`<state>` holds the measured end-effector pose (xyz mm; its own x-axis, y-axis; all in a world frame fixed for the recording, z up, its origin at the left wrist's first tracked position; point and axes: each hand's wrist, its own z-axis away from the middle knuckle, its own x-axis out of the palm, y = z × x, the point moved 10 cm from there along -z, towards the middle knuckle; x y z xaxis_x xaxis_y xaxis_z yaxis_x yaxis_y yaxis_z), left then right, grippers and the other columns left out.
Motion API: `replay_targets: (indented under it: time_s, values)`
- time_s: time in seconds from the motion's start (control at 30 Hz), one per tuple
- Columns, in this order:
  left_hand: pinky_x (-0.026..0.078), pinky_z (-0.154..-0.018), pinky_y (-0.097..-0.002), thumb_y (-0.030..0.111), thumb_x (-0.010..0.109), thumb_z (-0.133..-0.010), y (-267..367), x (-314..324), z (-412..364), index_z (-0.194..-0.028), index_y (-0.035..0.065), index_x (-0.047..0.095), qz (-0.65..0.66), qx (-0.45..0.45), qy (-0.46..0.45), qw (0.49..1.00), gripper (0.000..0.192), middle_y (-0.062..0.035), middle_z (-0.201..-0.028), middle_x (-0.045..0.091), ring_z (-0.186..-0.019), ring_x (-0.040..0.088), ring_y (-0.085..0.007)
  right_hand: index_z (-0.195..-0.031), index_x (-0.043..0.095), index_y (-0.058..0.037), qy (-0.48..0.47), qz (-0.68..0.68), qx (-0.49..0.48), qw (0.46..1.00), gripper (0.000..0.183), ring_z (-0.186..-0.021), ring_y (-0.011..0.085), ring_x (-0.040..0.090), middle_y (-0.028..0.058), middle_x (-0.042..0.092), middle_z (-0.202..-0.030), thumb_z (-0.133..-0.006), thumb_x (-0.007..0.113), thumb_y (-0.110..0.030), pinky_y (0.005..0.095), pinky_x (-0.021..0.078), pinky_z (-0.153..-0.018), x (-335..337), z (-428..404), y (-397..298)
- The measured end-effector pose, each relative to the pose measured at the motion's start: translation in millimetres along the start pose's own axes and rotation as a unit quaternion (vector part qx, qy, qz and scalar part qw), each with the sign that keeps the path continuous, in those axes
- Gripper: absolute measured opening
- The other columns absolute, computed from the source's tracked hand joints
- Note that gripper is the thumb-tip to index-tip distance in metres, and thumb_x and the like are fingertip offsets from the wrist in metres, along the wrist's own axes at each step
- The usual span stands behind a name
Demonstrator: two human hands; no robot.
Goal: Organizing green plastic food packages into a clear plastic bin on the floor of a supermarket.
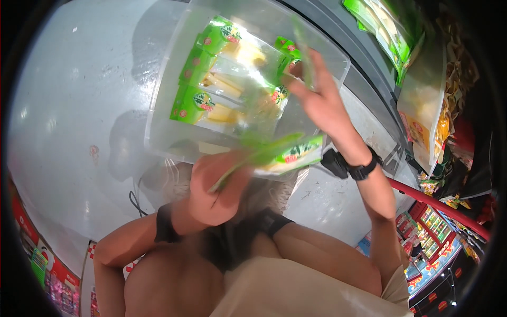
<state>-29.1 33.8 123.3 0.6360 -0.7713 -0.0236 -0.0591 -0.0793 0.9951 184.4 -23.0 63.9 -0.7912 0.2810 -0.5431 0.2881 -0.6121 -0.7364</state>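
A clear plastic bin (pixel 158 107) stands on the floor before me, holding several flat green-and-clear packs of pale yellow food, perhaps bamboo shoots (pixel 222 113). Over the bin's near edge, my left hand (pixel 222 186) is closed on green packs (pixel 295 154), partly blurred; how many it holds I cannot tell. My right hand (pixel 321 95) is over the right part of the bin, with a blurred green-edged pack (pixel 307 55) between thumb and fingers. More packs lie just under its fingertips.
At the right, a grey display edge (pixel 380 75) carries more green packs (pixel 390 35) and a clear container of brown food (pixel 455 79). A red rail (pixel 439 210) runs below it. My knees and shoes are close to the bin's near side. A thin black cable (pixel 136 204) lies at the left.
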Motion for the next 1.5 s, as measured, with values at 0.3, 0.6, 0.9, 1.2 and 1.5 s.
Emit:
replay_targets:
  time_s: [0.3, 0.6, 0.9, 1.2, 1.5]
  values:
    - [0.052, -0.068, -0.0342, -0.002, 0.050, -0.090, 0.8, -6.7, 3.8, -0.117, -0.0047, 0.065, 0.084, -0.056, -0.059, 0.993, 0.031, -0.0199, -0.089, 0.068, -0.071, 0.065, -0.0324, -0.146, 0.037, 0.0064, -0.122, 0.201, -0.110, 0.966, 0.091, -0.121, 0.0427, 0.049, 0.0294, 0.052, -0.125, -0.081, 0.075, -0.045, 0.0480, 0.0439, -0.100, 110.9, -25.4, -28.2]
    - [0.047, -0.061, -0.0306, -0.006, 0.051, -0.089, -19.7, -2.2, 5.3, -0.113, -0.0060, 0.065, 0.142, -0.134, -0.053, 0.979, 0.027, -0.0161, -0.075, 0.062, -0.061, 0.057, -0.0242, -0.144, 0.043, 0.0011, -0.145, 0.170, -0.030, 0.974, 0.076, -0.128, 0.0360, 0.052, 0.0225, 0.047, -0.144, -0.088, 0.071, -0.042, 0.0394, 0.0428, -0.107, 104.0, -29.6, -1.4]
    - [0.046, -0.060, -0.0286, -0.004, 0.057, -0.091, -29.8, 1.3, 8.1, -0.112, -0.0065, 0.065, 0.147, -0.151, -0.030, 0.977, 0.023, -0.0156, -0.074, 0.062, -0.061, 0.055, -0.0184, -0.139, 0.047, -0.0049, -0.115, 0.165, -0.088, 0.976, 0.061, -0.114, 0.0328, 0.059, 0.0184, 0.060, -0.123, -0.086, 0.070, -0.026, 0.0405, 0.0471, -0.099, 103.1, -33.0, -3.5]
    - [0.049, -0.066, -0.0270, -0.003, 0.057, -0.095, -32.2, -2.1, 10.8, -0.118, -0.0046, 0.064, 0.143, -0.167, 0.080, 0.972, 0.024, -0.0047, -0.087, 0.068, -0.070, 0.059, -0.0125, -0.096, 0.070, -0.0028, -0.146, 0.057, -0.022, 0.987, 0.017, -0.082, 0.0331, 0.069, 0.0165, 0.070, -0.086, -0.081, 0.064, -0.010, 0.0421, 0.0530, -0.074, 99.9, -67.2, 18.9]
    - [0.039, -0.055, -0.0251, 0.028, 0.049, -0.107, -69.2, -2.9, 13.6, -0.104, 0.0001, 0.063, 0.239, -0.392, 0.139, 0.877, 0.031, -0.0024, -0.079, 0.062, -0.062, 0.053, -0.0072, -0.109, 0.069, -0.0033, -0.165, -0.144, 0.022, 0.976, 0.030, -0.089, 0.0105, 0.062, 0.0001, 0.066, -0.093, -0.094, 0.071, -0.029, 0.0274, 0.0496, -0.081, 28.1, -46.7, -3.4]
